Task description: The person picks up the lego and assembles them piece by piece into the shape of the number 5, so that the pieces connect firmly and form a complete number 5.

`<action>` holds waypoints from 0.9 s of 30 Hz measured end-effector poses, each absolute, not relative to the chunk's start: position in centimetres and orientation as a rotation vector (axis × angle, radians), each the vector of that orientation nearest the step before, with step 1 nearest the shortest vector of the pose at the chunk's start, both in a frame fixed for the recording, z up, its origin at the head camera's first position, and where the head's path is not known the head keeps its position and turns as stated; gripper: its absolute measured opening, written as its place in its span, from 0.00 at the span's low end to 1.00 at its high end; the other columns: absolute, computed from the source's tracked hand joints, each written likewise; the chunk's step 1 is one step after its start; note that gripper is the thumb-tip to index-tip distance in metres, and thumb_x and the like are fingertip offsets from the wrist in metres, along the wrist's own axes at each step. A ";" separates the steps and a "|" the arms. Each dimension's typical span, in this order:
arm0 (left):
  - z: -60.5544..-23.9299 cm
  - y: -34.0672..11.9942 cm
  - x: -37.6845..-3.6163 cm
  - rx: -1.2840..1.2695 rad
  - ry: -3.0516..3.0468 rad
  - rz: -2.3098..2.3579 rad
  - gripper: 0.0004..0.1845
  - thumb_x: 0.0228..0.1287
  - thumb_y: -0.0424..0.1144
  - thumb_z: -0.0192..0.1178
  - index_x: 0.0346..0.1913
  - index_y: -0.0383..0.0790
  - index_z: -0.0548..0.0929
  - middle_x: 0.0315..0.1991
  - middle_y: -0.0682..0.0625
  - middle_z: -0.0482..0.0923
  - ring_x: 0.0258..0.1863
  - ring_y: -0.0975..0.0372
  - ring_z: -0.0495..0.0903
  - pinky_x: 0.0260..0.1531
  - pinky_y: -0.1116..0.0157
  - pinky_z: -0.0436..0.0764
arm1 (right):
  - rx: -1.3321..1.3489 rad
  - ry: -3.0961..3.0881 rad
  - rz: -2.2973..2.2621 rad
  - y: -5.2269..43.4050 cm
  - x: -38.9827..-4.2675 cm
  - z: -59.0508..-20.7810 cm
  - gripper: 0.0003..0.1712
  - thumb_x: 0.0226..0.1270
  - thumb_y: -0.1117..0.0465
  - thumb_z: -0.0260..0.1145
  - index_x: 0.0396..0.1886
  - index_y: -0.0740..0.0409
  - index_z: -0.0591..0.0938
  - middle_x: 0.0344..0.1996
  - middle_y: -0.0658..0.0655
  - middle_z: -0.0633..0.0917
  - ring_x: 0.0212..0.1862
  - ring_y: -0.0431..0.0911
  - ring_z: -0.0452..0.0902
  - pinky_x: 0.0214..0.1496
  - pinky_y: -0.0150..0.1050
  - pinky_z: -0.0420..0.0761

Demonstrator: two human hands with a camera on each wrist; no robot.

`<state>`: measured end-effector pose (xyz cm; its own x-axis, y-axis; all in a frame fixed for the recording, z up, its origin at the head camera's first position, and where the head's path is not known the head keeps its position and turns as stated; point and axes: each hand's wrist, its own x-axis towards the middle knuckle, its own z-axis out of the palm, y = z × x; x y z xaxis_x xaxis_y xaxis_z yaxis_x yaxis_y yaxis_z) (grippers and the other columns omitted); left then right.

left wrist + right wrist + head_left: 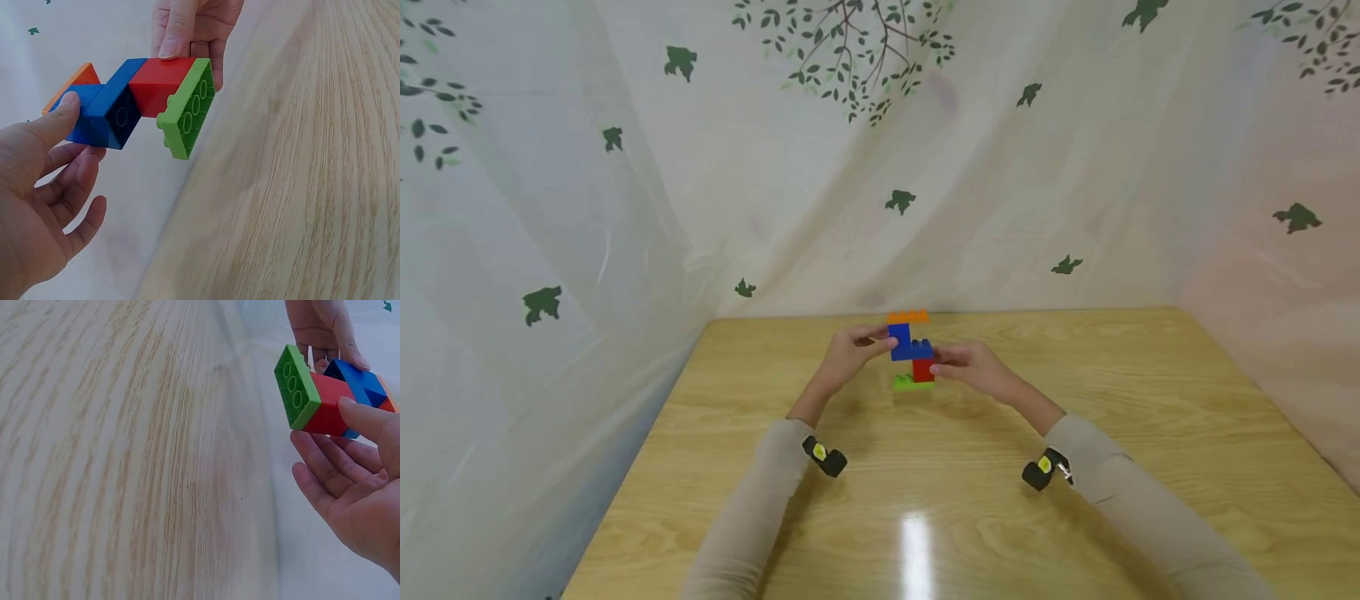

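Note:
A small brick stack (pixel 913 350) hangs a little above the wooden table (pixel 925 467), with both hands on it. From top to bottom it is an orange brick (pixel 907 317), two blue bricks (pixel 901 340), a red brick (pixel 922 370) and a green plate (pixel 913 382). My left hand (pixel 874 337) pinches the blue part, its thumb (pixel 65 109) on the blue brick (pixel 106 115). My right hand (pixel 943 362) pinches the red brick (pixel 328 403), thumb (pixel 369 419) on top. The underside of the green plate (pixel 187 109) shows in both wrist views.
Sheer white curtains with green leaf prints (pixel 895 200) close off the table at the back and on both sides. A bright glare patch (pixel 916 542) lies on the near part of the tabletop.

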<state>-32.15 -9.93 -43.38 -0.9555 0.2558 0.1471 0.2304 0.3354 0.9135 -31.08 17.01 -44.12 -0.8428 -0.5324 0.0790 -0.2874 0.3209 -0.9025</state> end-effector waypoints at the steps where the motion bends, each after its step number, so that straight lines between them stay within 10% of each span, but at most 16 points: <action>1: -43.4 -9.9 -32.2 0.456 2.546 1.741 0.27 0.67 0.51 0.69 0.64 0.41 0.83 0.57 0.43 0.85 0.53 0.53 0.84 0.56 0.54 0.82 | -0.743 2.358 -1.531 17.0 -31.1 -44.1 0.26 0.75 0.60 0.65 0.67 0.70 0.76 0.59 0.69 0.84 0.60 0.59 0.82 0.59 0.45 0.83; 27: -43.5 -9.7 -32.0 0.477 2.472 1.780 0.27 0.68 0.49 0.68 0.64 0.38 0.82 0.58 0.39 0.84 0.54 0.38 0.81 0.59 0.42 0.78 | -0.696 2.395 -1.484 17.1 -30.3 -44.0 0.28 0.75 0.59 0.65 0.67 0.71 0.75 0.61 0.70 0.82 0.63 0.62 0.79 0.62 0.52 0.80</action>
<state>-32.01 -9.73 -43.48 -0.9505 0.2814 0.1315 0.2141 0.2865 0.9339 -30.34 17.14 -44.02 -0.8581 -0.5115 0.0460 -0.2688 0.3711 -0.8888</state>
